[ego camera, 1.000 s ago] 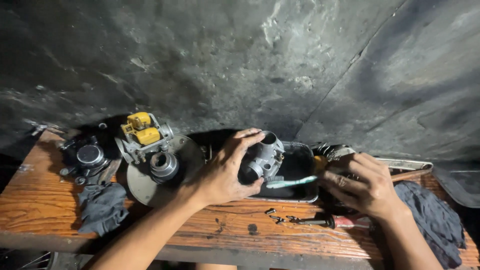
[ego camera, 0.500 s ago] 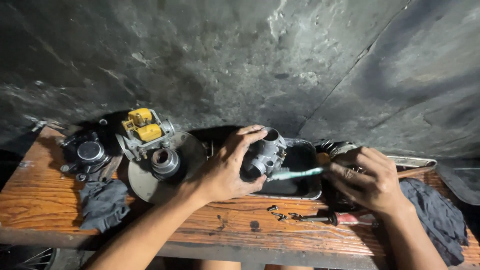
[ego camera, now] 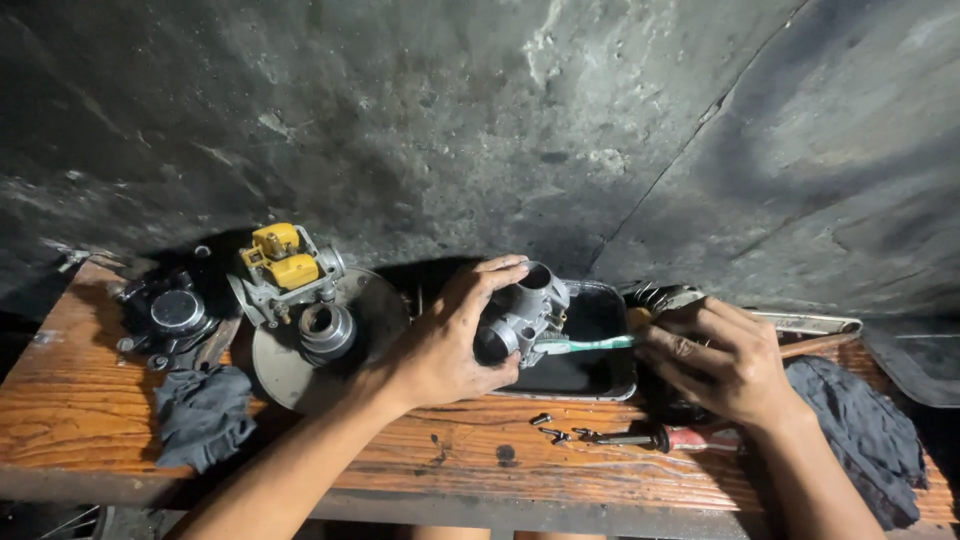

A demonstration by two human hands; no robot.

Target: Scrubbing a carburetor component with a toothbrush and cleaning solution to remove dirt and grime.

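Over the black metal tray (ego camera: 600, 375), your left hand (ego camera: 440, 345) was clamped around the grey carburetor body (ego camera: 520, 315), while your right hand (ego camera: 715, 360), closed on a green-handled toothbrush (ego camera: 585, 344), held it level, bristles pointing left against the carburetor body.

Two rags (ego camera: 203, 415), carburetors (ego camera: 520, 315); perhaps three screws (ego camera: 541, 420).

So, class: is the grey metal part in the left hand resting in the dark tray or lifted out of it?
Lifted out. The left hand grips the metal part above the tray, while the right hand points a green-handled brush at it.
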